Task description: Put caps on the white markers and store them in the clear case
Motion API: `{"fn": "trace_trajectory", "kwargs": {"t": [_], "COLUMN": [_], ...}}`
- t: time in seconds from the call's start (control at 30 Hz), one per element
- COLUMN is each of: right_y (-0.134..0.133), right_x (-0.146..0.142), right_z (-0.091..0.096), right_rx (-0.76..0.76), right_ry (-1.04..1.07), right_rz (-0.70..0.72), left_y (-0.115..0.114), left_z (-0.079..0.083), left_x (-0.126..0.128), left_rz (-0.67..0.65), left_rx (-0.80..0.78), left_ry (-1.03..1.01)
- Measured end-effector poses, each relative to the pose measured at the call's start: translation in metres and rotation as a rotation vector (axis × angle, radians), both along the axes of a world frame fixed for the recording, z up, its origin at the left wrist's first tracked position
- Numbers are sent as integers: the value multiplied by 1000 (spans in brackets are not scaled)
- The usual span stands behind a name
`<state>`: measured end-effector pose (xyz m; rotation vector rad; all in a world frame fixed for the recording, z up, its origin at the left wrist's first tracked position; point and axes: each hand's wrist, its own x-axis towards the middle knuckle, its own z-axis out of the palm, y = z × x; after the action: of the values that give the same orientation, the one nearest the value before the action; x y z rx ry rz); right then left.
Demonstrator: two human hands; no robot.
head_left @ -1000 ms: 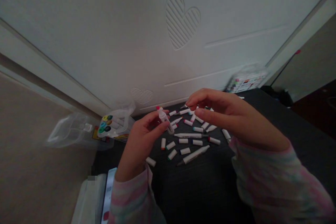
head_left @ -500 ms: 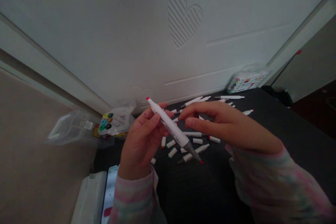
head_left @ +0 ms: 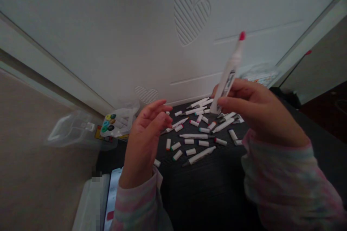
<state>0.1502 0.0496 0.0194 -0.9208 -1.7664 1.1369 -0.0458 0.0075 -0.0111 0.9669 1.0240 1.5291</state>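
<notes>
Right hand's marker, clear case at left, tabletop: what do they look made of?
Marker in the right hand: likely satin white plastic, from its smooth, lettered barrel. Clear case: probably glossy plastic, see-through with bright edges. Tabletop: dark, low-sheen, faintly streaked; wood or laminate, unclear.

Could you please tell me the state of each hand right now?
Left hand: open, loosely curled, nothing visible in it.
Right hand: closed, holding a red-tipped white marker.
</notes>
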Motion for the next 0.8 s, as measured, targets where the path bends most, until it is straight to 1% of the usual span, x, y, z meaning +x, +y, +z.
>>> {"fn": "trace_trajectory", "kwargs": {"t": [0.07, 0.13, 0.23, 0.37, 0.47, 0.6, 0.7, 0.8], "right_y": [1, 2, 1, 0, 0, 2, 4, 7], "right_x": [4, 5, 2, -5, -7, -5, -3, -3], "right_z": [0, 0, -1, -1, -1, 0, 1, 2], "right_rx": [-16, -26, -28, -38, -40, -32, -10, 3], "right_ry": [142, 206, 190, 148, 166, 237, 339, 458], "right_rz": [-87, -125, -115, -66, -74, -99, -98, -156], "left_y": [1, 2, 1, 1, 2, 3, 3, 3], "left_z": [0, 0, 0, 0, 0, -1, -1, -2], "left_x": [-5, -8, -9, -9, -9, -9, -9, -8], "left_rz": [32, 54, 79, 110, 129, 136, 136, 134], "left_rx": [9, 16, 11, 3, 4, 12, 17, 16], "left_ry": [-4, -14, -13, 2, 12, 11, 17, 29]}}
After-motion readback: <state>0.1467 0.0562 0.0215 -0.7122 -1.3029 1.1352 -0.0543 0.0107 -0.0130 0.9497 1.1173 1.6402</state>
